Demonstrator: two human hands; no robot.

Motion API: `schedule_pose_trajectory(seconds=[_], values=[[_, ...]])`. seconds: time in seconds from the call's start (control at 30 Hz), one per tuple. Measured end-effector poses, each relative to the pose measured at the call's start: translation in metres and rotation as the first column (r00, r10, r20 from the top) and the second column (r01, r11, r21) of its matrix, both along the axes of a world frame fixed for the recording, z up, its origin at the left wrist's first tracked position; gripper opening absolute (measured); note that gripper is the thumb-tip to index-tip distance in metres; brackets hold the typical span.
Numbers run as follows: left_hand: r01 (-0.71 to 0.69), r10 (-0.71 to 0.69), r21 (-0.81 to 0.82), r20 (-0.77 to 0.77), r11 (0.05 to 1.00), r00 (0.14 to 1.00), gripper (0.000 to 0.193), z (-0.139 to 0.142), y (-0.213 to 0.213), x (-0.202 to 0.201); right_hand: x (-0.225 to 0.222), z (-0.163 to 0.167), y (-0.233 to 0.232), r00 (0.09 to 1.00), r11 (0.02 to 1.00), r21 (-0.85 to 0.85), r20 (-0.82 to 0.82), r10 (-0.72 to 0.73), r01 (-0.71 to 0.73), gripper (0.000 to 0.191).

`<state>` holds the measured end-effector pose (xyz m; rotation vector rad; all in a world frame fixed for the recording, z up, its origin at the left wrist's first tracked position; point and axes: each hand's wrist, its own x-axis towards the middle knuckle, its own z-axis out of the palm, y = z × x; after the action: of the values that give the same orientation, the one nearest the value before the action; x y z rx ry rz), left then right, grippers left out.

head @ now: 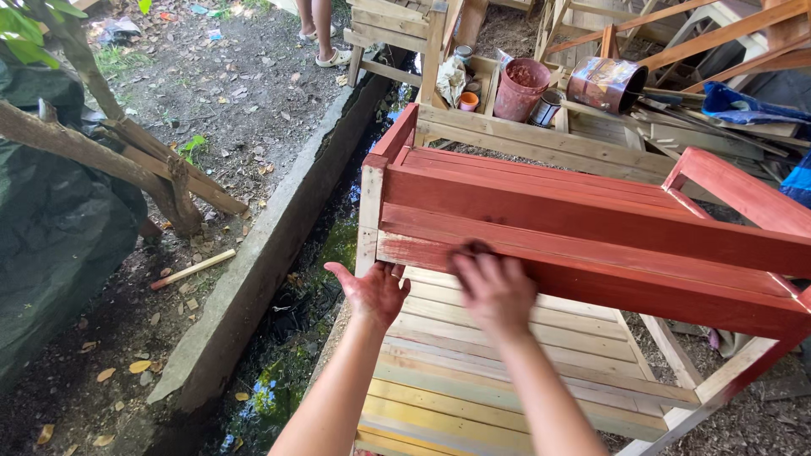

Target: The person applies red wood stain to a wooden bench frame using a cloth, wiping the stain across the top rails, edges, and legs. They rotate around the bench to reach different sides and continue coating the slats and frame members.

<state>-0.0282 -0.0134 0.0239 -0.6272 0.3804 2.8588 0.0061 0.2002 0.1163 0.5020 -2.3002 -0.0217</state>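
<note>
A wooden bench lies tipped in front of me, its back slats (591,228) painted red and its seat slats (473,371) bare pale wood. My right hand (497,291), blurred with motion, presses a small dark cloth (475,250) against the lower red slat. My left hand (376,291) hovers open beside the bench's unpainted left post (368,228), its palm stained red and holding nothing.
Behind the bench, a wooden frame holds a red bucket (521,89), a tipped paint tin (604,83) and a small orange cup (469,101). A concrete kerb (253,279) and a wet ditch (296,338) run along the left. Another person's sandalled feet (325,42) stand at the top.
</note>
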Motion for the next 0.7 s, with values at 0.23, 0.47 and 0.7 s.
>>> schedule_pose_trajectory(seconds=[0.23,0.47,0.7], values=[[0.064,-0.072,-0.055,-0.162,0.996,0.984,0.131,-0.01,0.006,0.013,0.033,0.005,0.06,0.974,0.96,-0.168,0.088,-0.21,0.222,0.039],[0.11,-0.035,0.217,-0.319,0.97,0.947,0.133,-0.003,0.005,0.02,-0.013,-0.002,-0.099,0.952,1.0,0.005,0.305,-0.028,0.028,0.052],[-0.019,0.017,-0.017,-0.089,1.0,0.996,0.133,0.008,0.008,0.017,-0.028,0.008,-0.136,0.941,0.997,0.01,0.332,0.066,-0.073,0.044]])
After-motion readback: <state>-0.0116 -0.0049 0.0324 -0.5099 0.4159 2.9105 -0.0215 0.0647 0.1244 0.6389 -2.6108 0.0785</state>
